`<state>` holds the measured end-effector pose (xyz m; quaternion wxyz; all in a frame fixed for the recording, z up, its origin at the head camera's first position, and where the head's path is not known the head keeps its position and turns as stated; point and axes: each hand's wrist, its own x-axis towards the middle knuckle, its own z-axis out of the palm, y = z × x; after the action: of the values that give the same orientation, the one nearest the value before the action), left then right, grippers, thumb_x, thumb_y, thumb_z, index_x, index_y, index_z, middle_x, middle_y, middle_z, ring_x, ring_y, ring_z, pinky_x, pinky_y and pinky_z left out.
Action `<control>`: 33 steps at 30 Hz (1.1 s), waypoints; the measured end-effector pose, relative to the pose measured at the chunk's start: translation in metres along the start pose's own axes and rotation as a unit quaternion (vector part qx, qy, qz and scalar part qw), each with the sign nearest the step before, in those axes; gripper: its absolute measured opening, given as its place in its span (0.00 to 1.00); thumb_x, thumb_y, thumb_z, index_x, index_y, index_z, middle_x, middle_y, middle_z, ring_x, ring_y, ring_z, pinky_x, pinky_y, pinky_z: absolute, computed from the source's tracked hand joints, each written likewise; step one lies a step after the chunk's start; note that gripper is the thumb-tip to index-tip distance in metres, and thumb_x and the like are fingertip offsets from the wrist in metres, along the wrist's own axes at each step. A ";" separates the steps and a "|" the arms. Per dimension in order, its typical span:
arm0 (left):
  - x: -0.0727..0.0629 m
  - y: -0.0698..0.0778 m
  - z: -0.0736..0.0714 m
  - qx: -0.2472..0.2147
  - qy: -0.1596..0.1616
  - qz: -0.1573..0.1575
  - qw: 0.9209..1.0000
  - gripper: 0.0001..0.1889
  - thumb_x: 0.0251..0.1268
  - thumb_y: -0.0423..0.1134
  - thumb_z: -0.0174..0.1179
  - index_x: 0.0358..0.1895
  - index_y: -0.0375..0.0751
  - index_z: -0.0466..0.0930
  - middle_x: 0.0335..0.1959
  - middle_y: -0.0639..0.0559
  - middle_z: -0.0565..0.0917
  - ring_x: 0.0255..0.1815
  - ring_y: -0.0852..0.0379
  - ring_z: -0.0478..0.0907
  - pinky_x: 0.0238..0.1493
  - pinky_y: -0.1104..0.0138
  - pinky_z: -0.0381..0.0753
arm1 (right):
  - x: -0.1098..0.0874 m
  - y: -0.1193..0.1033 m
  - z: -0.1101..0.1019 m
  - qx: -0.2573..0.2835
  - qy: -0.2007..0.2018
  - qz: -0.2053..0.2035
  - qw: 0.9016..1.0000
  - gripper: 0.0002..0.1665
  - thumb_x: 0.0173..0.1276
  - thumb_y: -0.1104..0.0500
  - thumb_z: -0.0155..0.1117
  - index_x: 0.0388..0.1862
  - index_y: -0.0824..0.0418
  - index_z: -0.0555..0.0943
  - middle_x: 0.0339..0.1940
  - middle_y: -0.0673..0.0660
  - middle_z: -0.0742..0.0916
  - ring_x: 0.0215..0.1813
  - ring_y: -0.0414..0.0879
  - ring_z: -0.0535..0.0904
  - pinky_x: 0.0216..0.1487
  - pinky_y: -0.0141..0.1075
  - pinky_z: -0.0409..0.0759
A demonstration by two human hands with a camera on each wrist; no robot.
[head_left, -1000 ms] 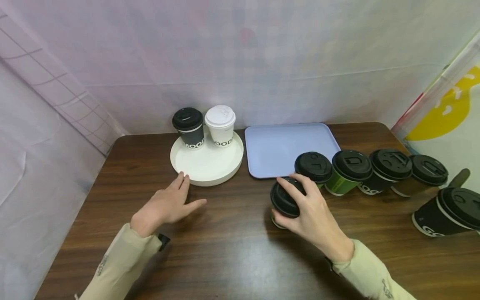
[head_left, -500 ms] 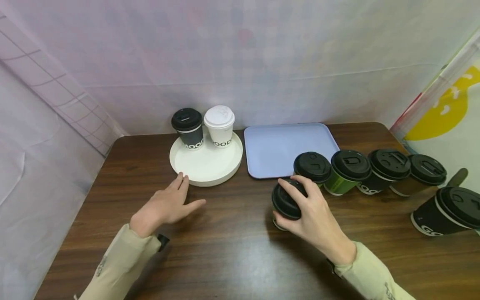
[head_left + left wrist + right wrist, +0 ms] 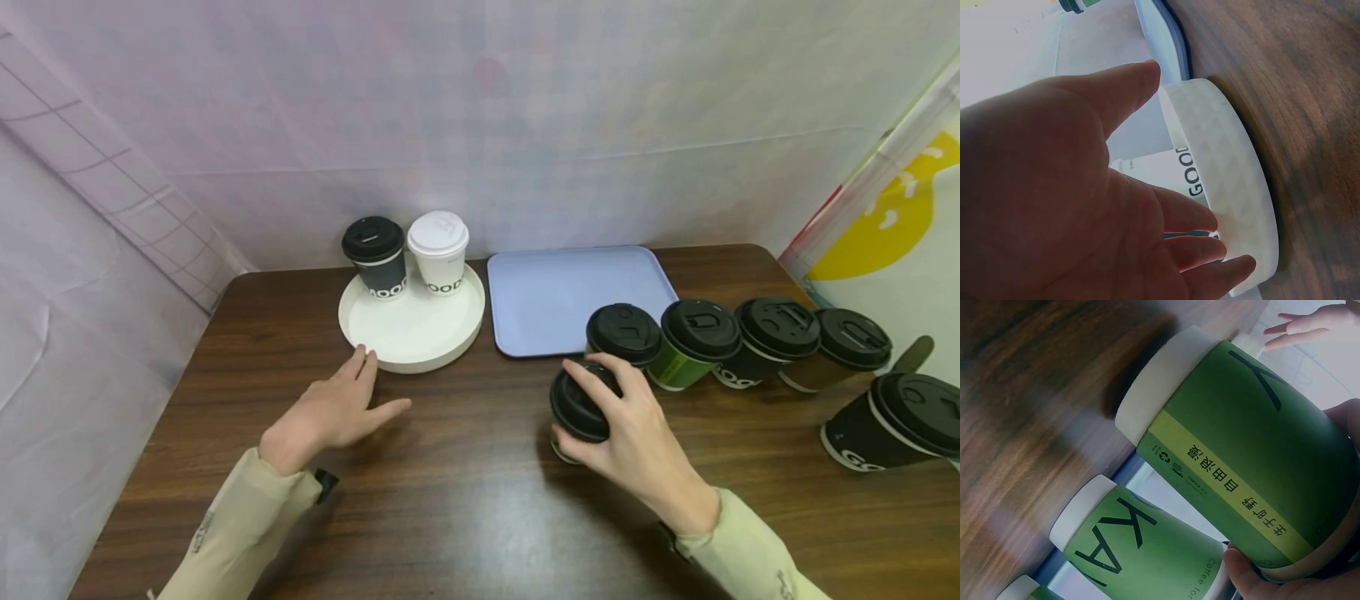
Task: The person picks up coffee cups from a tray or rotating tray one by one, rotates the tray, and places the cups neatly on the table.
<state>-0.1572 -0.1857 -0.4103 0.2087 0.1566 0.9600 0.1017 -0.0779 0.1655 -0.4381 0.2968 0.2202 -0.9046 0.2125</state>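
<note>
My right hand grips a green paper coffee cup by its black lid, thumb on one side and fingers on the other. The cup is upright near the table's middle; whether its base touches the wood, I cannot tell. My left hand is stretched out with thumb spread, its fingertips at the near rim of a round white tray. On that tray stand a dark coffee cup with a black lid and a white coffee cup with a white lid.
A blue rectangular tray lies at the back, right of the round one. Several black-lidded cups, including a green cup, form a row beyond my right hand. Farther right stands a larger black cup, near a dark handle-like piece.
My right hand has shifted slightly right and towards me, with the green coffee cup in its grip. The left hand has stayed at the round tray.
</note>
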 end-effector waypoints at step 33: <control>-0.001 -0.001 0.001 0.017 -0.007 -0.004 1.000 0.53 0.77 0.69 0.44 0.82 0.24 0.43 0.83 0.23 0.42 0.80 0.24 0.56 0.71 0.33 0.69 | -0.013 0.008 -0.013 -0.010 0.016 0.019 1.000 0.47 0.42 0.55 0.82 0.68 0.55 0.80 0.57 0.71 0.80 0.53 0.64 0.80 0.48 0.56 0.85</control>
<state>-0.1561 -0.1869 -0.4109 0.2133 0.1567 0.9607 0.0837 -0.0667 0.1824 -0.4391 0.3092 0.1961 -0.9061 0.2121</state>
